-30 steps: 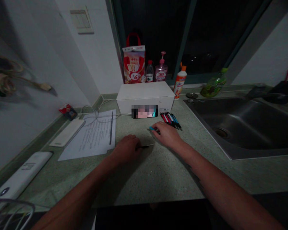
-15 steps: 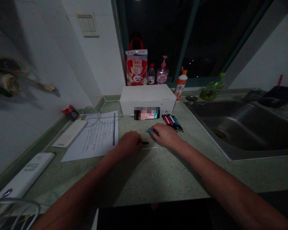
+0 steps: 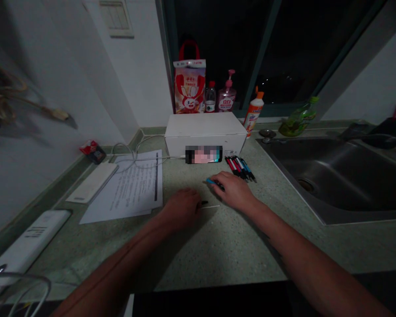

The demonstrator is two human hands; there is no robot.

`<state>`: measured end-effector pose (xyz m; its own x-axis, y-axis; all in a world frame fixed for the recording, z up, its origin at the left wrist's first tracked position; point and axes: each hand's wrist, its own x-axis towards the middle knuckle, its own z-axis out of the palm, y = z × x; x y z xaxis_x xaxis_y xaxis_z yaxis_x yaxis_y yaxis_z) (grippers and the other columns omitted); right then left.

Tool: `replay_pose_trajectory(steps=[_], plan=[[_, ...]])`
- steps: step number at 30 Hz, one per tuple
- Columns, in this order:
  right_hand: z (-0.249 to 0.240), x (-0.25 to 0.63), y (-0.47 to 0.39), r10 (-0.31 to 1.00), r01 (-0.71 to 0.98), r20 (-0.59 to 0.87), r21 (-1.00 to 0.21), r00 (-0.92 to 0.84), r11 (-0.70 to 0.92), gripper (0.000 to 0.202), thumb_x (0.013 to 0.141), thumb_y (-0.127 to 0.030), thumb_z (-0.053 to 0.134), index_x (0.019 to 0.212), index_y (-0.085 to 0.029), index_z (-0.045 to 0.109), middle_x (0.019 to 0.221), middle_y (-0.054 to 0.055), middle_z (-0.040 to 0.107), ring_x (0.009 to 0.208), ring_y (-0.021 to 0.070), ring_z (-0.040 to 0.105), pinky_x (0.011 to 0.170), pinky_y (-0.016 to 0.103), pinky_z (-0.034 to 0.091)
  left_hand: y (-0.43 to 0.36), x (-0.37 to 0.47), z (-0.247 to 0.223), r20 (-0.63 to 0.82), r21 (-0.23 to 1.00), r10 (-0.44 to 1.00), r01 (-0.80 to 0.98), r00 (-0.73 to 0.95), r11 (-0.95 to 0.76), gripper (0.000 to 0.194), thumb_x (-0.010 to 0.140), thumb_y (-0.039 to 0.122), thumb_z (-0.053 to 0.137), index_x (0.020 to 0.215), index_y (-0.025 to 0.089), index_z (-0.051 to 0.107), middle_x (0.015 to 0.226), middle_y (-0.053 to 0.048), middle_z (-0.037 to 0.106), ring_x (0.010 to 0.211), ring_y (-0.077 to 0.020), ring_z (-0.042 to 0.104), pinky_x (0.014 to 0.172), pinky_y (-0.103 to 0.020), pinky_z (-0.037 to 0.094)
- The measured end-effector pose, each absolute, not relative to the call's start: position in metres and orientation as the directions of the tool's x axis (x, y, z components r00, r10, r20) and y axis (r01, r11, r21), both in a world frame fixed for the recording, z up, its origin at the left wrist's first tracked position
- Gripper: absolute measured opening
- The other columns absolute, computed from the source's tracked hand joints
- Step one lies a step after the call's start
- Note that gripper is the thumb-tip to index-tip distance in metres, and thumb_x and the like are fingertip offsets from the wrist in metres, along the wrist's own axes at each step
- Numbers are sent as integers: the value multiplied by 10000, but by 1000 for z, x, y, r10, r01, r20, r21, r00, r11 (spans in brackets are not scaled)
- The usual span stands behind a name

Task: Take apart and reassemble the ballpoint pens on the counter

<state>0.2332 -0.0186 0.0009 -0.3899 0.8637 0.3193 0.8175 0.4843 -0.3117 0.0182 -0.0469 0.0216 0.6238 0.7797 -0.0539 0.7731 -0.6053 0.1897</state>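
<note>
My right hand (image 3: pixel 232 189) is closed around a blue and black pen piece (image 3: pixel 214 182), its blue end poking out to the left. Left of it, my left hand (image 3: pixel 184 206) is closed, with a short black piece (image 3: pixel 204 202) sticking out past the fingertips; it looks like part of a pen. A thin white stick (image 3: pixel 213 206), resembling an ink refill, lies on the counter by the left fingertips, its left end hidden by that hand. Beyond my right hand, several pens (image 3: pixel 239 168) in red, white, black and blue lie side by side.
A phone (image 3: pixel 203 155) with a cable leans against a white box (image 3: pixel 206 125). Printed paper (image 3: pixel 132 189), a flat white box (image 3: pixel 92 182) and a white power bank-like device (image 3: pixel 31 240) lie left. The sink (image 3: pixel 356 176) is right. Bottles (image 3: pixel 226 97) stand behind.
My left hand has moved slightly right and nearer to me, covering more of the black piece and the white stick's left end. My right hand keeps its grip. The view has shifted a little.
</note>
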Motion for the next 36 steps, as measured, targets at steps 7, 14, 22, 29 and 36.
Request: replay_pose_trajectory(steps=[7,14,22,29,36], plan=[[3,230,-23,844,787,294,-318,-449,529,143,983,-243,604,1084,-216,702,1006,68,733,966,230,665,825,336,472,-53,22,21,-76,95,747,751,660,-654,189,936,148,526,875,156,705,910,-115,710,909,-272,664,871,-412,504],[3,234,-24,843,788,304,-314,-444,529,156,983,-225,599,1099,-201,701,1027,81,719,931,229,672,798,335,480,-48,5,34,46,182,774,756,632,-629,124,910,153,586,891,161,709,903,-92,700,868,-242,642,837,-381,496],[6,237,-24,823,764,375,-338,-427,550,190,997,-222,560,1143,-221,682,1087,83,698,952,241,673,784,351,509,-32,-15,36,236,300,804,746,545,-594,106,885,112,588,847,184,656,824,-41,707,762,-193,629,742,-331,486],[8,240,-22,792,759,445,-308,-419,574,169,1007,-226,558,1123,-217,680,1080,83,698,994,252,666,856,382,521,-23,-21,30,402,282,729,682,554,-674,138,958,167,565,994,185,697,915,-62,737,873,-220,653,828,-371,513],[9,241,-23,779,766,449,-267,-438,585,179,1017,-250,558,1138,-210,683,1077,85,699,992,257,666,858,380,524,-19,-24,25,441,233,727,715,527,-659,168,975,197,565,989,177,731,920,-79,757,879,-242,672,829,-401,518]])
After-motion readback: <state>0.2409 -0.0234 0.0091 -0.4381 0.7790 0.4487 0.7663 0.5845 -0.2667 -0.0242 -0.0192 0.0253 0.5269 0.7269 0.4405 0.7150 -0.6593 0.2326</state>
